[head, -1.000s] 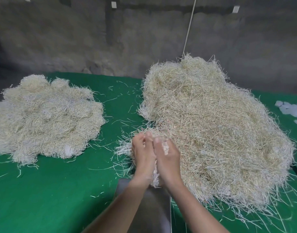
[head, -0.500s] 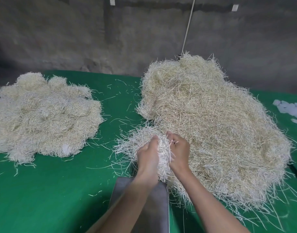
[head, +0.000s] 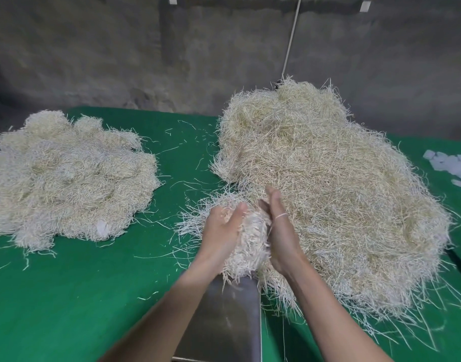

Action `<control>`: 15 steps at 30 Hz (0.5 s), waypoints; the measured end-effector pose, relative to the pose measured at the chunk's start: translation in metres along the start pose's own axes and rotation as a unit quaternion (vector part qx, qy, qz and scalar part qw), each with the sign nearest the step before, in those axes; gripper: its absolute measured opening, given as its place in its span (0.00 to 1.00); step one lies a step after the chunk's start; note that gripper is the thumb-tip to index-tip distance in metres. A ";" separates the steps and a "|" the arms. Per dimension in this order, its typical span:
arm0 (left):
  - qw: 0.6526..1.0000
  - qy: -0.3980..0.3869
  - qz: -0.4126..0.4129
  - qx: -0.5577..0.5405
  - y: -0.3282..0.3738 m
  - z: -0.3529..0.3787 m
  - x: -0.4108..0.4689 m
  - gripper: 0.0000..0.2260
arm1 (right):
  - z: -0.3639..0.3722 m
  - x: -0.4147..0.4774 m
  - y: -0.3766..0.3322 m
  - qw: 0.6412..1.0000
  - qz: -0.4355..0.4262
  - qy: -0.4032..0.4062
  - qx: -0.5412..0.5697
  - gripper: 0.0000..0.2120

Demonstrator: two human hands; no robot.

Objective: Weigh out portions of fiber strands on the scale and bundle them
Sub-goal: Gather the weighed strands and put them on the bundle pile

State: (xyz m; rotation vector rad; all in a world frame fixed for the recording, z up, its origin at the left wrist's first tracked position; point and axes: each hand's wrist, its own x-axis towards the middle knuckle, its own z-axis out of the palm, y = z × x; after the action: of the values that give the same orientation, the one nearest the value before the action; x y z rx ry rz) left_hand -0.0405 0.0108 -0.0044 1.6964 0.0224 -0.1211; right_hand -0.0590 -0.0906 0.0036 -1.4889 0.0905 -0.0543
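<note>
Above the metal pan (head: 232, 309), the left hand (head: 223, 227) held a cupped grip on a portion of fiber strands (head: 251, 239) while the right hand (head: 281, 231) pressed it flat-fingered, probably compacting loose ends beside the big heap (head: 328, 192) for weighing.

Two large heaps of fiber strands are counted, the left heap (head: 67, 178) and the right heap (head: 328, 194). One smaller clump (head: 250, 239), two hands, the left hand (head: 220, 231) and the right hand (head: 283, 239), one metal pan (head: 224, 322) and one green table (head: 67, 296) are counted.
</note>
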 end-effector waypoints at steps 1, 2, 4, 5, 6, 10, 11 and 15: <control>0.998 0.022 0.038 0.042 -0.001 0.004 0.003 0.16 | 0.004 -0.003 -0.003 0.999 0.010 -0.029 -0.039 0.26; 0.995 0.057 0.063 0.046 0.001 0.007 0.004 0.15 | 0.009 -0.005 -0.001 0.994 0.000 -0.034 -0.104 0.18; 0.991 0.111 0.066 -0.040 0.004 0.007 0.004 0.20 | 0.015 -0.005 0.002 0.988 -0.040 0.057 -0.139 0.03; 0.989 0.102 0.048 -0.095 0.002 0.005 0.004 0.27 | 0.014 -0.002 0.001 0.988 -0.049 0.115 -0.094 0.01; 0.989 0.068 0.018 -0.127 -0.001 0.005 0.000 0.33 | 0.010 0.003 -0.001 0.987 -0.036 0.157 -0.026 0.01; 0.960 -0.027 -0.121 -0.251 -0.003 0.014 -0.014 0.27 | 0.008 0.008 -0.001 0.966 -0.103 0.219 -0.087 0.01; 0.944 0.007 -0.143 -0.296 0.000 0.014 -0.008 0.24 | 0.014 0.001 0.007 0.948 -0.149 0.200 -0.195 0.01; 0.933 0.154 -0.162 -0.282 0.014 0.008 0.014 0.18 | 0.037 -0.019 0.029 0.913 -0.221 0.148 -0.310 0.17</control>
State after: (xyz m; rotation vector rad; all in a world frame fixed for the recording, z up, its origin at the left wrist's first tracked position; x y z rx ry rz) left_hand -0.0255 -0.0001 0.0070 1.1097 0.5269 -0.0814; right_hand -0.0751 -0.0493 -0.0216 -2.1052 0.0098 -0.6745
